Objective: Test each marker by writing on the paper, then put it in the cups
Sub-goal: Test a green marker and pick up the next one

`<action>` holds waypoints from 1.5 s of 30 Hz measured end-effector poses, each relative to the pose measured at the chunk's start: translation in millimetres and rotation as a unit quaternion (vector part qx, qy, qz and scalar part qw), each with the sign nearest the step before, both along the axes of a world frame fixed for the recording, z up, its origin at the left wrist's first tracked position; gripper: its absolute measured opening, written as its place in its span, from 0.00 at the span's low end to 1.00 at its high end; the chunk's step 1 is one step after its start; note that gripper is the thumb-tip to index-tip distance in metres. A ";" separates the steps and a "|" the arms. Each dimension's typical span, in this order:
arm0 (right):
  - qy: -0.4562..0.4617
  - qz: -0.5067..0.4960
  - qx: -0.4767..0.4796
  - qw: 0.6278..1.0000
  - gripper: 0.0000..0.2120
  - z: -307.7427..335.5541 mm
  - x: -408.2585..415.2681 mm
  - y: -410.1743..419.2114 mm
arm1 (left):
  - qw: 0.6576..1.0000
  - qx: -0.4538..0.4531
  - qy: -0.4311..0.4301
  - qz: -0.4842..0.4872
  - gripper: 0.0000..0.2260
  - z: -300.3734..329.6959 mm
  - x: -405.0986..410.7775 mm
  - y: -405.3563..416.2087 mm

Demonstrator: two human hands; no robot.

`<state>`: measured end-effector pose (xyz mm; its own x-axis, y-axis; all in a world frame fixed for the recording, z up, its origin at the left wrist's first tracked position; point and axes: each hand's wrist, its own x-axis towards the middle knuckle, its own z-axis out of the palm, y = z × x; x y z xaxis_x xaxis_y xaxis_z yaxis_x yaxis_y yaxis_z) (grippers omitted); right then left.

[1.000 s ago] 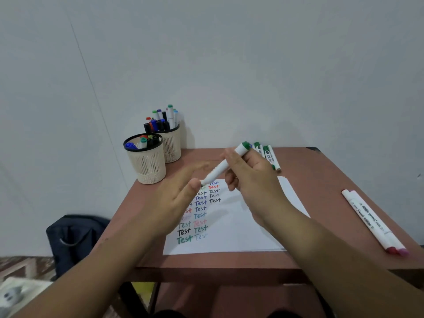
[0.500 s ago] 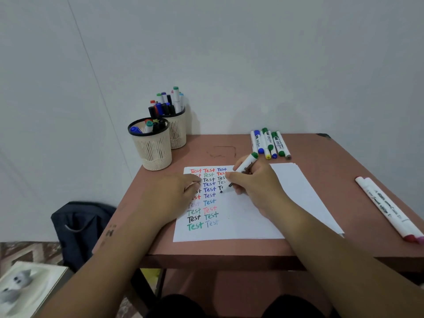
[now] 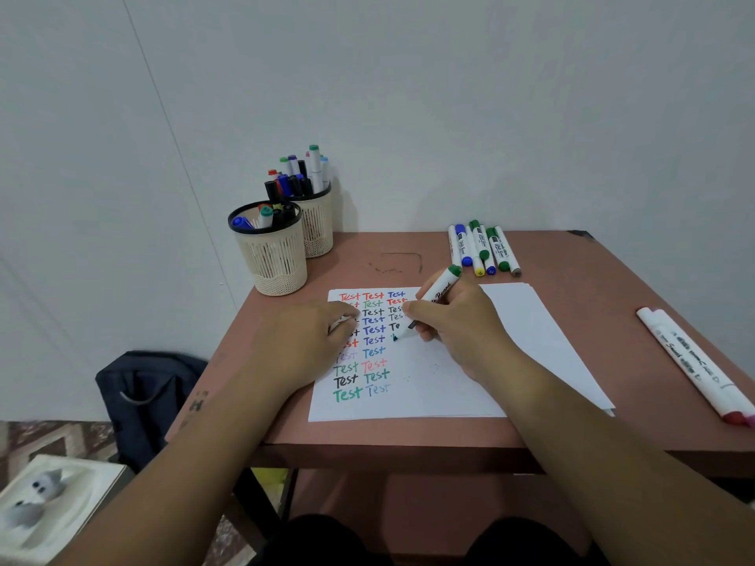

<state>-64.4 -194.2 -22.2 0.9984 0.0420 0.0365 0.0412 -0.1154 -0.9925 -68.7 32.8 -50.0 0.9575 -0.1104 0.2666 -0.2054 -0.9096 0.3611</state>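
My right hand (image 3: 457, 332) grips a white marker with a green end (image 3: 441, 285), its tip touching the white paper (image 3: 510, 353) below the third column of "Test" words. My left hand (image 3: 310, 341) rests on the paper's left side, over part of the first column; its fingers look curled and may hide the cap, I cannot tell. Two cream mesh cups stand at the table's back left, the front cup (image 3: 273, 255) and the rear cup (image 3: 316, 226), both holding several markers. Several loose markers (image 3: 482, 249) lie at the back of the table.
Two long white markers with red and pink ends (image 3: 694, 365) lie along the table's right edge. The pink-brown table (image 3: 408, 435) stands against a white wall. A dark bag (image 3: 147, 394) sits on the floor at left, and a white box (image 3: 53, 508) at bottom left.
My right hand came down from mid-air and set the marker tip on the paper, where a fresh green mark begins. My left hand dropped onto the paper's left side.
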 end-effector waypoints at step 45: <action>-0.024 -0.067 -0.034 0.997 0.07 -7.8 4.7 -3.0 | 1.000 -0.006 -0.007 0.006 0.13 -5.1 3.8 3.3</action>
<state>-59.6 -197.1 -30.0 0.9924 -0.0873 0.0866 0.0688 -0.1893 -0.9795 -65.0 36.1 -55.1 0.9551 -0.0958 0.2804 -0.1994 -0.9077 0.3692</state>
